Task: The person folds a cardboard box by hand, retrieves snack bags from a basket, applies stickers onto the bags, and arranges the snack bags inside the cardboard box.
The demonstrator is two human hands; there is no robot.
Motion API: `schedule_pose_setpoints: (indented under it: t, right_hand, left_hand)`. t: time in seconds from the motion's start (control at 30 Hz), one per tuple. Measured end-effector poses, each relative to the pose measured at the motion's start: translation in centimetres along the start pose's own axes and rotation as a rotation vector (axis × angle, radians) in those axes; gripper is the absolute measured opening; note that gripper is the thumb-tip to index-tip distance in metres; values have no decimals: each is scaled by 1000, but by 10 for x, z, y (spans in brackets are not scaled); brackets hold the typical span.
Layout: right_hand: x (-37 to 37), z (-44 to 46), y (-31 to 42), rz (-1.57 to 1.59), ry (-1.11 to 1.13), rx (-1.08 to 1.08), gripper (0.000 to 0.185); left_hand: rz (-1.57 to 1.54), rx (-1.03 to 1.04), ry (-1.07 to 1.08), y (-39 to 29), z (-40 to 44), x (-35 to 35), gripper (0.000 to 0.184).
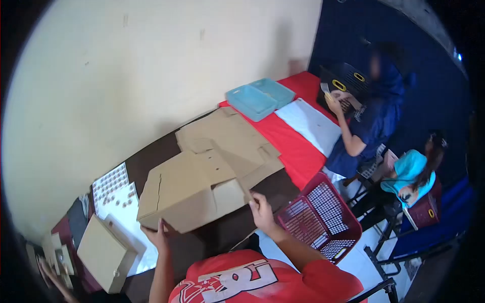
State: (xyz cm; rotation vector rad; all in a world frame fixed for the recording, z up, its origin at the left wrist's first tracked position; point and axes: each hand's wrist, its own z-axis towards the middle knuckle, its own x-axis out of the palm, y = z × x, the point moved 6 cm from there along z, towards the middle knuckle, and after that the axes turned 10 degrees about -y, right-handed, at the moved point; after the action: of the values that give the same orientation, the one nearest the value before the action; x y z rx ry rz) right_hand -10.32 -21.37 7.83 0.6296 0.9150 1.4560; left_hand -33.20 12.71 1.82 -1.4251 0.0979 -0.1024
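Note:
A brown cardboard box (pixel 177 194) sits tilted at the near edge of the dark table in front of me. My left hand (pixel 160 237) grips its lower left corner, thumb against the near side and the other fingers mostly hidden beneath. At the right end, my right hand (pixel 261 209) is closed on the edge of a cardboard flap. Behind the box lie flattened cardboard sheets (pixel 222 131), partly covered by it.
A red plastic basket (pixel 323 217) stands right of my right arm. Blue trays (pixel 257 98) and a white sheet (pixel 308 123) lie on red cloth. Small round items on white sheets (pixel 111 184) and a closed carton (pixel 103 255) are left. Two people (pixel 374 116) are at right; another person's hand (pixel 48 275) shows lower left.

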Motion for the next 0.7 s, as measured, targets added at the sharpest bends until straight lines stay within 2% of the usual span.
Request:
schedule_pose_setpoints:
  t: [0.07,0.1,0.17,0.23,0.27,0.37,0.4,0.43,0.47,0.5,0.53,0.6,0.63,0.7]
  right_hand:
    - [14,-1,15,-98,-40,8,27]
    - [23,-1,27,-36,-26,101,25]
    - [38,-5,38,147,-62,-16,21]
    - [47,-19,42,288,-18,18,21]
    - [49,-36,28,296,-20,35,23]
    - [50,-74,13,265,23,189,24]
    - [50,-84,8,266,35,211,24]
    - [51,-96,-4,277,37,232,24]
    - [51,-102,-11,178,110,353,23]
    - [52,-111,-26,179,122,383,23]
    - [57,-118,-47,194,136,425,23]
    - [60,-132,-77,122,135,448,25]
    - [62,-135,-84,50,146,457,26]
    - [65,-136,-93,7,168,470,27]
  left_hand:
    - [81,187,-130,-28,15,-27,73]
    - [76,176,-135,-46,19,-40,76]
    - [7,216,-149,-62,24,-53,79]
    - [-85,277,-117,-52,30,-67,76]
    - [-130,176,-102,-54,24,-73,68]
    - [187,34,-19,-23,21,-89,78]
    - [200,24,13,-4,21,-96,78]
    - [289,-18,53,29,24,-103,79]
    - [378,-58,89,60,23,-110,80]
    - [368,-164,103,86,19,-114,82]
    - [296,-182,155,128,31,-127,77]
    - [365,-524,284,180,31,-140,65]
    - [368,-522,285,178,27,-138,65]
    - [613,-358,338,174,14,-130,55]
